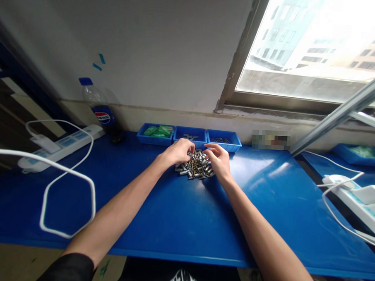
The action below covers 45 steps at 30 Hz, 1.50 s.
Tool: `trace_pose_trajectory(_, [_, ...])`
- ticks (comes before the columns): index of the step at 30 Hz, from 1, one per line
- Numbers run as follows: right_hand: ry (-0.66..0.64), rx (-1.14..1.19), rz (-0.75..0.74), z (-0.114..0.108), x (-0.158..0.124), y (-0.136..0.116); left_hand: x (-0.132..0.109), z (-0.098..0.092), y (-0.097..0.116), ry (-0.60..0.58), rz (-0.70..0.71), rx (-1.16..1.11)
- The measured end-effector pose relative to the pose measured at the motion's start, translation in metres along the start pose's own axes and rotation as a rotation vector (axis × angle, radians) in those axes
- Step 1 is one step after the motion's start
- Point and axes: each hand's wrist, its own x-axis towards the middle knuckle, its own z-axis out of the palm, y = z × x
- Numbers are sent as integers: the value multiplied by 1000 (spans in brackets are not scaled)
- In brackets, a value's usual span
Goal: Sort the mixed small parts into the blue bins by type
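Observation:
A heap of small metal parts (196, 168), silver cylinders mixed with thin brass-and-dark pins or screws, lies on the blue table. At its left edge, my left hand (178, 151) has its fingers curled down onto the parts; what they pinch, if anything, is hidden. My right hand (220, 159) hovers at the heap's right side, fingers bent but apart, with nothing visible in them. Behind the heap stand three blue bins: a left bin (139, 135) with green packets (159, 131), a middle bin (187, 143) with some silver parts, and a right bin (233, 148) with thin dark pins.
A cola bottle (103, 112) stands by the wall, near a white power strip (72, 141). A white cable (93, 194) loops by my left forearm. To the right are a slanted metal bar (331, 118), another power strip (359, 202) and a blue tray (345, 153).

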Motion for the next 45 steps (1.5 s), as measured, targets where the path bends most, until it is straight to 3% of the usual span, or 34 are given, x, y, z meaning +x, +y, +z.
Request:
trace_pose_trajectory(6, [-1, 25, 1, 0, -1, -2, 1, 0, -4, 30, -44, -83])
trace_pose_trajectory(11, [-15, 5, -6, 0, 0, -1, 0, -6, -3, 86, 86, -331])
trace_pose_trajectory(16, [-112, -31, -30, 2, 0, 2, -2, -9, 8, 87, 142, -506])
trace_pose_trajectory(21, [-209, 75, 20, 3, -1, -1, 0, -10, 6, 96, 145, -584])
trace_pose_trajectory(25, [-144, 125, 46, 2, 0, -1, 2, -13, -7, 102, 112, -373])
trace_pose_trajectory(30, [220, 233, -54, -1, 6, 4, 0, -10, -17, 71, -56, 17])
trace_pose_trajectory(32, [278, 246, -82, -3, 8, 5, 0, -7, -14, 43, -108, 106])
trace_pose_trajectory(38, [230, 226, -36, -2, 7, 6, -1, 1, 0, 22, -169, 195])
trace_pose_trajectory(45, [179, 197, -16, 1, 3, 1, 4, 6, -14, 101, 7, -9])
